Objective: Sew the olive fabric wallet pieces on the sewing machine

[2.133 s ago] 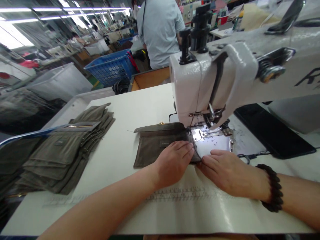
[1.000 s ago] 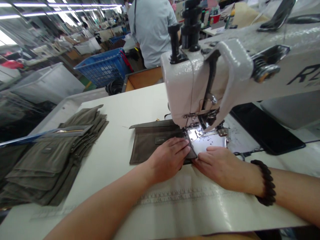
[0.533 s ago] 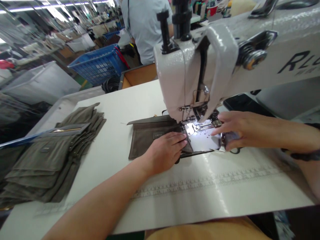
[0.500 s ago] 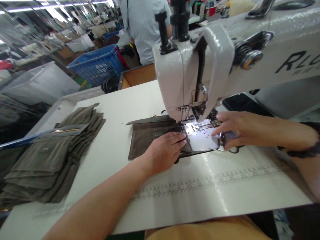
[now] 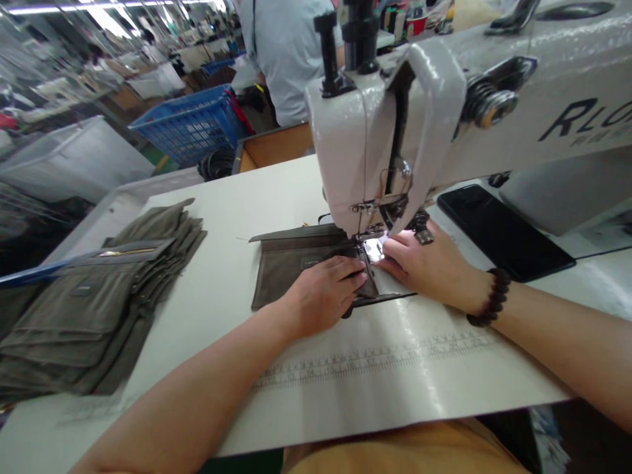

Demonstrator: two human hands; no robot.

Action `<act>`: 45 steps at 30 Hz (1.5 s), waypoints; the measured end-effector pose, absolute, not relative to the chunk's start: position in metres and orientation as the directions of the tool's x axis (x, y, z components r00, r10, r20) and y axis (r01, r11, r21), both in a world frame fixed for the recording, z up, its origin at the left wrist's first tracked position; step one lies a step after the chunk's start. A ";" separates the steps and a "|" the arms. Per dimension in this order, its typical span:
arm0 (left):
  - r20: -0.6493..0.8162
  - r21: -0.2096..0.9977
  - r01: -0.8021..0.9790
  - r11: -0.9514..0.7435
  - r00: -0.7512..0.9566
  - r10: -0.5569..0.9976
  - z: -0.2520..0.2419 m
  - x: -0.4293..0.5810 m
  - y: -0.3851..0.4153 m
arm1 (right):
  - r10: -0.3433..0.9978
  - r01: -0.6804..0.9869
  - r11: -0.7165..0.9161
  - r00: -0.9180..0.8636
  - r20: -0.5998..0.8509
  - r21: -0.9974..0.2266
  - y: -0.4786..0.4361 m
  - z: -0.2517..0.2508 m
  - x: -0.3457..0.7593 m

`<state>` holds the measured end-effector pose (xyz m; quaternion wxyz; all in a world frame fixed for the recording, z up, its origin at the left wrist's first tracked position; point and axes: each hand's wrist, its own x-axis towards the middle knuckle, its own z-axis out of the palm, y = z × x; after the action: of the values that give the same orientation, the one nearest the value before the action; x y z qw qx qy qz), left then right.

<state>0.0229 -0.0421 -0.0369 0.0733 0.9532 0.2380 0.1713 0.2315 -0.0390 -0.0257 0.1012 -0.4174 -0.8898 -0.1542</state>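
My left hand (image 5: 323,293) lies flat on a dark olive fabric piece (image 5: 276,273), fingers stretched toward the needle area. The piece bears a small label (image 5: 311,262) and a folded strip along its far edge; its right end is beneath the presser foot of the white sewing machine (image 5: 340,131). My right hand (image 5: 429,260) is at the lit needle plate (image 5: 374,250), right of the foot. Its thumb and forefinger are drawn close together near the fabric's right edge. Anything between them is too small or hidden to make out.
A stack of similar olive pieces (image 5: 83,309) lies on the left of the white table (image 5: 222,197). A black phone (image 5: 503,230) rests at the right. A printed ruler (image 5: 355,365) runs along the front. Behind are a blue basket (image 5: 192,125) and a person (image 5: 289,59).
My right hand has moved left, from beside a metal item and a dark loop right of the needle plate to the plate itself. The phone is uncovered. My left hand remains on the fabric.
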 end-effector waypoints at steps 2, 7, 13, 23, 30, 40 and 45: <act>0.295 0.296 0.440 -0.848 0.802 0.519 -0.037 0.023 -0.042 | 0.599 0.659 0.734 -0.742 0.300 0.163 -0.043 -0.025 0.237; 0.261 0.452 0.460 -0.764 0.751 0.607 -0.037 0.023 -0.040 | 0.342 0.415 0.898 -0.869 0.357 0.150 -0.058 -0.025 0.240; 0.215 0.647 0.425 -0.633 0.695 0.686 -0.036 0.022 -0.034 | 0.267 0.380 0.883 -0.889 0.371 0.275 -0.064 -0.029 0.230; 0.334 0.607 0.368 -0.705 0.687 0.646 -0.038 0.021 -0.036 | 0.381 0.469 0.873 -0.827 0.413 0.135 -0.065 -0.031 0.224; 0.429 0.390 0.357 -0.849 0.745 0.511 -0.041 0.022 -0.042 | 0.367 0.433 0.893 -0.857 0.362 0.119 -0.069 -0.031 0.223; 0.410 0.191 0.338 -0.922 0.826 0.387 -0.038 0.026 -0.045 | 0.475 0.485 0.874 -0.862 0.177 0.014 -0.072 -0.039 0.236; 0.394 0.168 0.350 -0.922 0.833 0.388 -0.040 0.025 -0.046 | 0.438 0.444 0.895 -0.892 0.110 0.037 -0.075 -0.036 0.242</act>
<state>0.0252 -0.0460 -0.0401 0.0443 0.9564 0.1929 0.2150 0.2421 -0.0745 -0.0361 0.0497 -0.2266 -0.9722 -0.0304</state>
